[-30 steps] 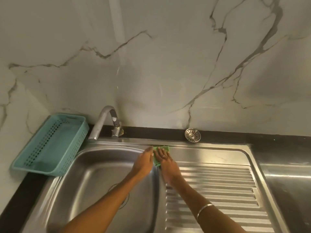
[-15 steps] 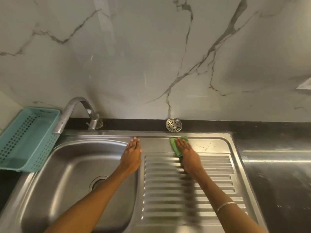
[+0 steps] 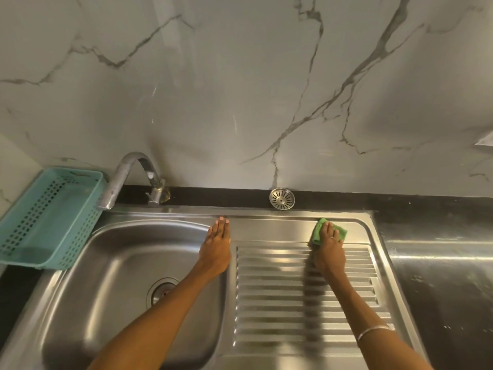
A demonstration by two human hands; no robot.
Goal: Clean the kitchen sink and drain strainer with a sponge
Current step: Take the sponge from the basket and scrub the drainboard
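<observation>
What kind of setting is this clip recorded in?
Most likely a home kitchen, at the sink counter. A stainless steel sink with a ribbed drainboard sits under a curved tap, a loose drain strainer lies on the dark ledge, and marble-look wall panels stand behind it.

Dim, even indoor light with a greenish-grey cast. Soft glare streaks run along the steel sink (image 3: 112,276) rim and the drainboard (image 3: 280,303) ridges, and a pale sheen lies on the tabletop (image 3: 440,263) toward 3 o'clock. A faint dark shadow falls across the ridges beneath the right forearm. Wide-angle bending curves the edges, strongest at 7 and 5 o'clock. Fine detail is slightly soft throughout.
</observation>
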